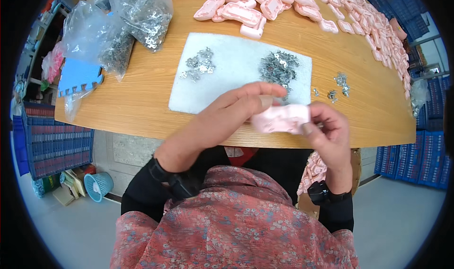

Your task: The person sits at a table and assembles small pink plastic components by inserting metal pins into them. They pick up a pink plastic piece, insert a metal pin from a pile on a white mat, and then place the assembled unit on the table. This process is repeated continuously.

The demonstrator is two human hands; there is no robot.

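Note:
A pink plastic shell point(282, 119), smeared by motion, is held above the table's near edge. My right hand point(331, 129) grips its right end between thumb and fingers. My left hand point(243, 102) reaches over the shell's left end, thumb and fingers drawn together; anything small between them is too blurred to name. Beneath and beyond the hands lies a white foam sheet point(231, 56). A dense heap of small metal clips point(279, 68) rests on its right part, just past my left fingertips. On its left part sits a smaller pile of metal pieces point(199, 65).
Many pink shells point(241, 13) cover the table's far and right side. Clear bags of metal parts point(142, 16) stand at the far left beside a blue foam mat point(79, 77). Small metal parts point(343, 83) lie right of the sheet. A blue basket point(98, 186) stands on the floor.

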